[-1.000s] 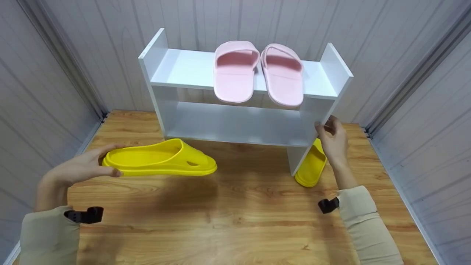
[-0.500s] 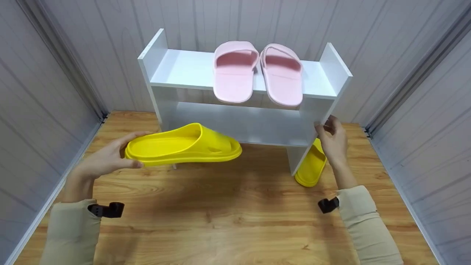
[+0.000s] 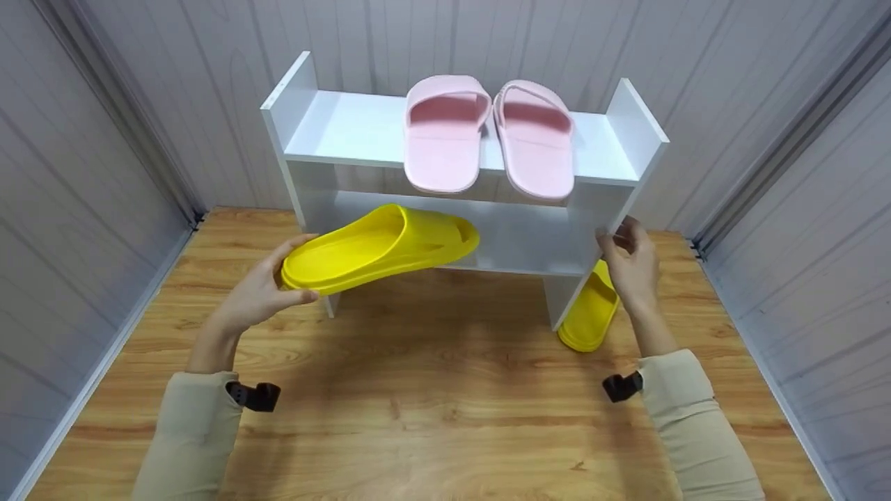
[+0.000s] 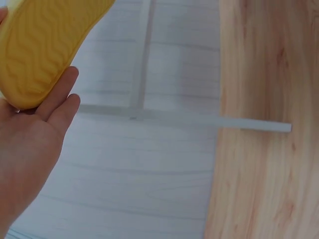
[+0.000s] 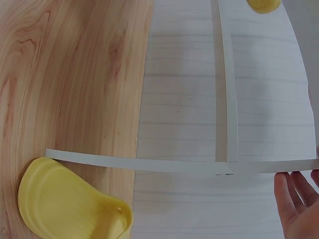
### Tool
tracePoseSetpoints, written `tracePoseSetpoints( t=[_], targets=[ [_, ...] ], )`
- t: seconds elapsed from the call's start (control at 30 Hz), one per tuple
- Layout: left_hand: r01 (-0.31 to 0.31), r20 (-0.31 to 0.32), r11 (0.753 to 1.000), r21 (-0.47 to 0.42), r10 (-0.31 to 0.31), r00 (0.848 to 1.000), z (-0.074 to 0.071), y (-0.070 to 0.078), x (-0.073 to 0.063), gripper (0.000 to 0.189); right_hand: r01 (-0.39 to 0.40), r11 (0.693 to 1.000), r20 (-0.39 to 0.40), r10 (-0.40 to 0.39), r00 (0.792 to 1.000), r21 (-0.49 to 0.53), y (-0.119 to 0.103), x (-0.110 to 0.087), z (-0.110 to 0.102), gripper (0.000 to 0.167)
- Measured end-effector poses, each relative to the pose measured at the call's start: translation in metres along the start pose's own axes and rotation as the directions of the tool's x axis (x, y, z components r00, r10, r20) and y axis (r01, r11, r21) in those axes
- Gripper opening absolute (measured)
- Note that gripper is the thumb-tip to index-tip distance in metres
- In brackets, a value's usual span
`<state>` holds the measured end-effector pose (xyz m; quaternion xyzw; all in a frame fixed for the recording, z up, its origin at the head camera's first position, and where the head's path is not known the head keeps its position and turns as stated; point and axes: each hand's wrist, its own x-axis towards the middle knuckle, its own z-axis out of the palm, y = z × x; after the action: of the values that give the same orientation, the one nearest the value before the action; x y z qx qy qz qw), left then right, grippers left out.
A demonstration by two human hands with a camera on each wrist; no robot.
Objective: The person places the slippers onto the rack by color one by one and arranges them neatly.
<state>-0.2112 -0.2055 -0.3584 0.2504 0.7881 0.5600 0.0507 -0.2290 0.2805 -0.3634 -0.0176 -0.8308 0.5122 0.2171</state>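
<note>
My left hand (image 3: pixel 254 296) grips a yellow slipper (image 3: pixel 348 256) by its heel, thumb below and fingers along the far side. The slipper is in the air before the left part of the lower shelf, toe pointing right and slightly up. Its zigzag sole (image 4: pixel 45 50) faces the left wrist view. My right hand (image 3: pixel 632 275) pinches the front edge of the right side panel of a white shoe rack (image 3: pixel 523 236). Beside that panel, outside the rack, the other yellow slipper (image 3: pixel 586 316) lies on the floor, its toe end hidden by the hand and panel.
A pair of pink slippers, the left one (image 3: pixel 445 160) and the right one (image 3: pixel 539 163), sits on the top shelf (image 3: pixel 358 129), heels overhanging the front edge. Wooden floor (image 3: pixel 431 417) lies in front. Pale panelled walls (image 3: pixel 786 229) close in the back and both sides.
My left hand has carried the yellow slipper right and up, from left of the rack to before the lower shelf, tilting its toe upward. The right hand has stayed on the side panel.
</note>
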Motion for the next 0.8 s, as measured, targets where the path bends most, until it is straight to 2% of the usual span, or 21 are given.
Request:
tracePoseSetpoints(
  t=[0.27,0.43,0.5,0.67,0.8],
  targets=[
    [0.056,-0.137,0.998,0.028,-0.052,0.989,0.019,-0.009,0.009,0.076,0.028,1.000,-0.013,-0.028,1.000,-0.009,0.000,-0.002,0.001,0.050],
    [0.084,-0.223,0.996,0.038,-0.073,0.972,0.033,0.003,0.009,0.077,0.056,0.998,-0.029,-0.056,0.998,-0.012,0.002,-0.001,0.002,0.046],
    [0.075,-0.265,0.996,0.048,-0.060,0.962,0.040,0.006,0.009,0.077,0.053,0.998,-0.029,-0.053,0.998,-0.020,0.003,-0.001,0.002,0.047],
    [0.043,-0.388,0.995,0.087,-0.006,0.922,0.054,-0.017,0.016,0.078,0.040,0.999,-0.027,-0.041,0.999,-0.025,0.003,-0.001,0.002,0.049],
    [0.021,-0.489,0.989,0.149,0.055,0.871,0.067,-0.032,0.022,0.078,0.042,0.999,-0.025,-0.042,0.999,-0.017,0.002,-0.001,0.001,0.049]
  ],
)
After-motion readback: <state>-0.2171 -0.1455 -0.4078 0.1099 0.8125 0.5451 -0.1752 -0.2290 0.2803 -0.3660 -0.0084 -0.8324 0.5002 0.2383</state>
